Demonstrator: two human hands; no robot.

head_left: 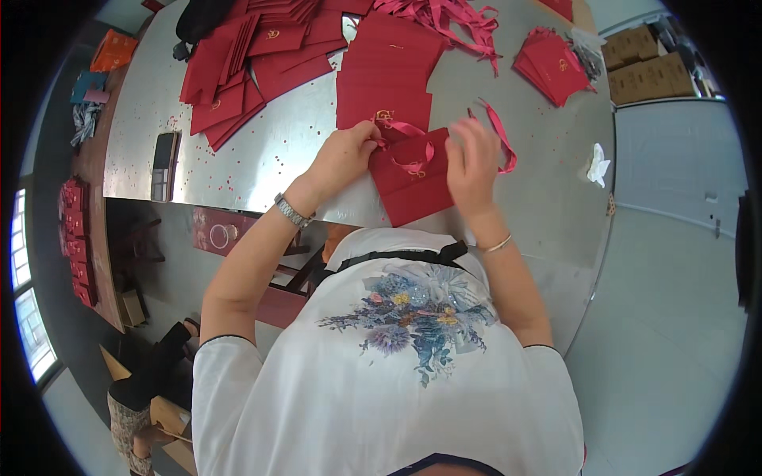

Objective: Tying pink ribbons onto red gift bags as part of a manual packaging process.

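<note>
A small red paper bag [414,190] with a gold mark lies tilted at the table's near edge. A pink ribbon handle [429,152] loops over its front. At the bag's upper left corner my left hand [343,156] is closed, thumb and fingertips pinching the ribbon. My right hand [474,170] is at the bag's right edge, its fingers raised and blurred, so whether they grip anything is unclear. Behind those fingers a loose pink ribbon [502,135] curves over the metal table. Just beyond the bag lies a row of overlapping red bags [384,87].
Heaps of red bags [274,40] cover the table's far left. Pink ribbons [452,20] lie at the back, and more red bags [552,67] at right. A phone [164,166] and a crumpled white tissue [598,165] rest near the edges. Another person [147,397] is at lower left.
</note>
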